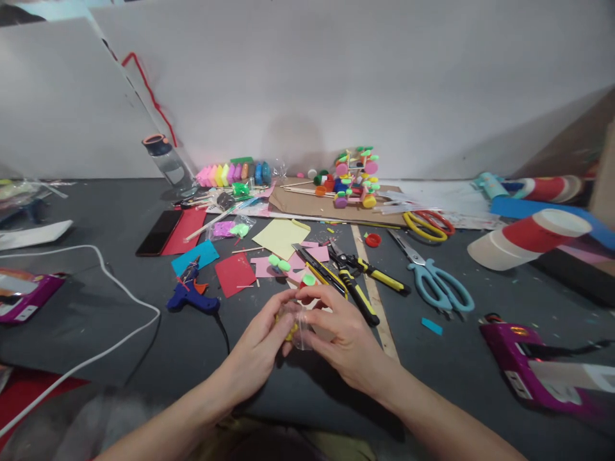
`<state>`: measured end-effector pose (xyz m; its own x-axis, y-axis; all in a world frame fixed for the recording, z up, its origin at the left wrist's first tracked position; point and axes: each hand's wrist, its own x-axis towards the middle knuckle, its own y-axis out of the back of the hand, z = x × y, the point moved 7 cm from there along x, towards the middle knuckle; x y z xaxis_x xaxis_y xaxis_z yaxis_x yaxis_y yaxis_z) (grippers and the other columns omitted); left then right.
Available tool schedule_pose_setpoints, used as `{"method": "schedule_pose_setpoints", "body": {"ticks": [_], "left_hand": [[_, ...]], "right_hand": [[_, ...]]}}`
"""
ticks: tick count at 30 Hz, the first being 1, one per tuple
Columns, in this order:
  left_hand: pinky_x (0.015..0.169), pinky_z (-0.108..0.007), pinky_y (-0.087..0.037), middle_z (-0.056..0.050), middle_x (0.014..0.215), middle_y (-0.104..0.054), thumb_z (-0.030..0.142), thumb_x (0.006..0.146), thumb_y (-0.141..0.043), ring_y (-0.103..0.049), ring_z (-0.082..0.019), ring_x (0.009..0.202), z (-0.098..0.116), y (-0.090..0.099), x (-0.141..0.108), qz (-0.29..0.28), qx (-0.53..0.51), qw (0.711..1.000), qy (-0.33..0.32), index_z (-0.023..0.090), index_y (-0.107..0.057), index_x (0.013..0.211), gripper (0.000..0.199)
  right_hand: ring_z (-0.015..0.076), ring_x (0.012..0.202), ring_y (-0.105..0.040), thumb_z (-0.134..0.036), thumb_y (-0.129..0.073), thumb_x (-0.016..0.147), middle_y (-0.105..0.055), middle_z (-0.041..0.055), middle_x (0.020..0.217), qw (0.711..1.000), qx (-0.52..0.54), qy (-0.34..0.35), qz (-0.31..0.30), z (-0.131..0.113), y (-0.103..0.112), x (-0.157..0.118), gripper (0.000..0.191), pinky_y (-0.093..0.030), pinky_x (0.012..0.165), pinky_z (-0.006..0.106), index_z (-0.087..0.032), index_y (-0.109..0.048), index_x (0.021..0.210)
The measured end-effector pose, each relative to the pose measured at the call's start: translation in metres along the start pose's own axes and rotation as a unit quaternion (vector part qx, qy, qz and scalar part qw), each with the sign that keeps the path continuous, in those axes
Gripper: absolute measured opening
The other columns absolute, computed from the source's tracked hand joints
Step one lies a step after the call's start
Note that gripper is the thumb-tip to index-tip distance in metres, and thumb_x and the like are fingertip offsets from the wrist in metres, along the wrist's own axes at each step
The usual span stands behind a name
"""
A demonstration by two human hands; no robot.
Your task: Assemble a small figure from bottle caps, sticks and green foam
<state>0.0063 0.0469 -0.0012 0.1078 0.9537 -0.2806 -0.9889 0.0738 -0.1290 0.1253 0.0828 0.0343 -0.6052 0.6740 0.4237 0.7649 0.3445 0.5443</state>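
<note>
Close to the table's front edge, my left hand [263, 338] and my right hand [343, 330] are together around a small clear plastic bag [302, 333] with something yellow in it, perhaps modelling clay. Both hands have their fingers closed on the bag, which my fingers partly cover. Just beyond them lie green clay pieces [278, 263], pink paper [263, 267] and a yellow-and-black utility knife [319, 269]. Yellow-and-black pliers [358, 278] rest to the right of these.
A blue glue gun [192, 293] lies to the left, beside red paper [235, 274]. Blue-handled scissors [432, 275] and a tilted stack of paper cups [528, 238] are on the right. A colourful clay-and-stick model [355, 179] stands at the back, near a leaning bottle [170, 166].
</note>
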Motion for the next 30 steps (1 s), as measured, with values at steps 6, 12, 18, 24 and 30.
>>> {"method": "schedule_pose_setpoints", "body": {"ticks": [6, 12, 18, 24, 30], "left_hand": [[0.065, -0.024, -0.043, -0.005, 0.104, -0.061, 0.044, 0.097, -0.05, -0.048, -0.01, 0.068, 0.0014, 0.0051, -0.0014, 0.008, 0.003, 1.0, -0.002, 0.019, -0.054, 0.13, 0.042], [0.065, -0.024, -0.043, -0.001, 0.088, -0.059, 0.039, 0.095, -0.053, -0.049, -0.01, 0.066, 0.0067, 0.0044, -0.0024, 0.003, 0.024, 1.0, -0.009, 0.016, -0.052, 0.131, 0.043], [0.068, -0.025, -0.046, -0.002, 0.092, -0.061, 0.032, 0.094, -0.054, -0.052, -0.011, 0.068, 0.0064, 0.0036, -0.0024, 0.011, 0.046, 0.999, -0.016, 0.016, -0.053, 0.13, 0.039], [0.066, -0.026, -0.046, -0.002, 0.092, -0.062, 0.03, 0.094, -0.054, -0.052, -0.012, 0.067, 0.0071, 0.0039, -0.0038, 0.022, 0.063, 0.997, -0.026, 0.018, -0.052, 0.132, 0.04], [0.066, -0.026, -0.047, -0.003, 0.095, -0.064, 0.031, 0.093, -0.056, -0.053, -0.013, 0.069, 0.0093, 0.0021, -0.0025, 0.024, 0.066, 0.997, -0.033, 0.021, -0.055, 0.131, 0.039]], "right_hand": [[0.0195, 0.111, -0.062, -0.014, -0.06, 0.092, -0.064, 0.0087, 0.118, 1.0, 0.005, 0.011, 0.008, -0.0021, 0.0024, 0.0005, 0.013, -0.052, 0.094, 0.037, -0.022, -0.07, 0.094], [0.0197, 0.112, -0.061, -0.015, -0.062, 0.092, -0.064, 0.0089, 0.123, 1.0, -0.004, 0.024, -0.001, -0.0027, 0.0012, 0.002, 0.018, -0.053, 0.093, 0.037, -0.024, -0.071, 0.103], [0.0206, 0.112, -0.061, -0.011, -0.062, 0.089, -0.064, 0.0089, 0.121, 0.999, -0.024, 0.028, -0.01, -0.0081, 0.004, 0.0036, 0.011, -0.052, 0.095, 0.037, -0.021, -0.067, 0.087], [0.021, 0.115, -0.06, -0.012, -0.061, 0.09, -0.065, 0.0092, 0.125, 0.998, -0.032, 0.049, -0.01, -0.0103, 0.0048, 0.0046, 0.01, -0.05, 0.099, 0.04, -0.021, -0.065, 0.091], [0.0218, 0.115, -0.06, -0.01, -0.062, 0.088, -0.065, 0.009, 0.127, 0.999, -0.027, 0.044, -0.013, -0.0103, 0.0057, 0.0047, 0.013, -0.05, 0.098, 0.04, -0.022, -0.067, 0.093]]}}
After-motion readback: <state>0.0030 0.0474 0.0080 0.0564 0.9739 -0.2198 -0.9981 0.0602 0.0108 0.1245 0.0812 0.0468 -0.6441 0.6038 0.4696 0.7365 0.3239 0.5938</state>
